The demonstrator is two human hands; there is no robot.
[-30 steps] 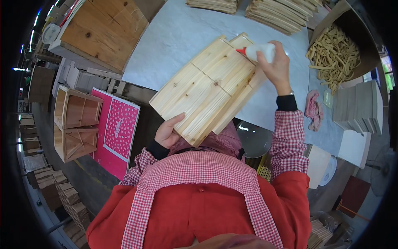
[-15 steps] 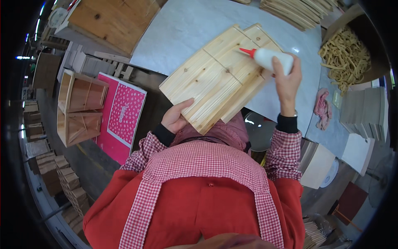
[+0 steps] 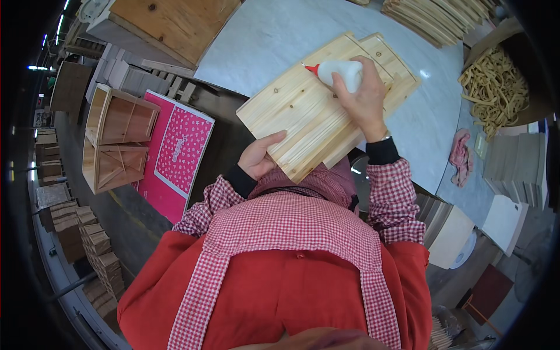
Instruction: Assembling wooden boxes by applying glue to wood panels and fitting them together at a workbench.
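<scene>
My right hand [image 3: 364,99] is wrapped around a white squeeze bottle [image 3: 343,73] with a red pointed nozzle. The bottle lies tilted over a pale wooden panel [image 3: 291,108], its tip pointing left near the panel's far left edge. With thumb on top and fingers beneath, my left hand [image 3: 259,155] grips the near left corner of that panel. A second wooden panel [image 3: 403,67] shows along the right side, seemingly under the first. Both rest partly on the white-grey table [image 3: 251,44], their near end jutting over its edge.
Thin wooden slats [image 3: 437,17] are stacked at the far right, beside a box of curled tan strips [image 3: 496,81]. A pink cloth [image 3: 461,156] lies on the right. Grey boards [image 3: 516,160] stand beyond it. A wooden box unit [image 3: 119,137] sits on a pink printed board [image 3: 175,154] at left.
My right hand has carried the bottle left across the panel, from its right side to its far left edge. My left hand still holds the same corner. The whole view has shifted slightly.
</scene>
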